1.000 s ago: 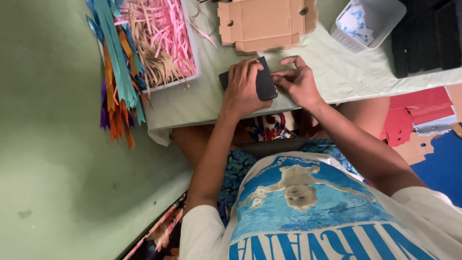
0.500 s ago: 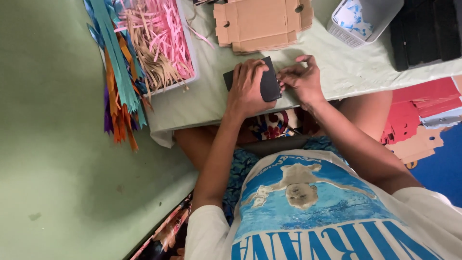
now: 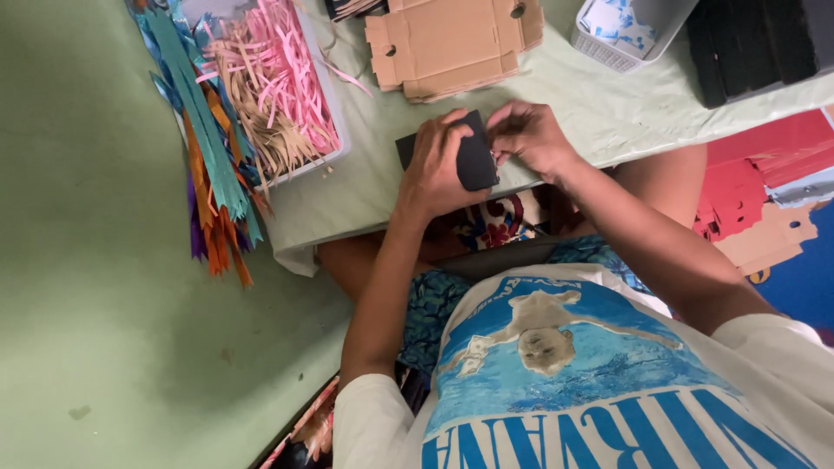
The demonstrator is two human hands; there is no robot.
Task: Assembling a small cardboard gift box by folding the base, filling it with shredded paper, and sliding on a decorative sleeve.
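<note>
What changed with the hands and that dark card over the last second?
The left hand slid further over the dark card, folding one part up, and the right hand closed in to pinch its edge. The flat cardboard box, the tray of pink paper shreds and the ribbons stayed put.

**Soft, even daylight, slightly soft focus**

Diffuse light is falling evenly over my worktop (image 3: 365,187), leaving no glare. My forearms are casting only faint shadows, while a broad dim patch is darkening the green floor (image 3: 113,330) beneath the worktop's edge. Fine detail is smearing slightly; the frame's corners are stretching a little.
</note>
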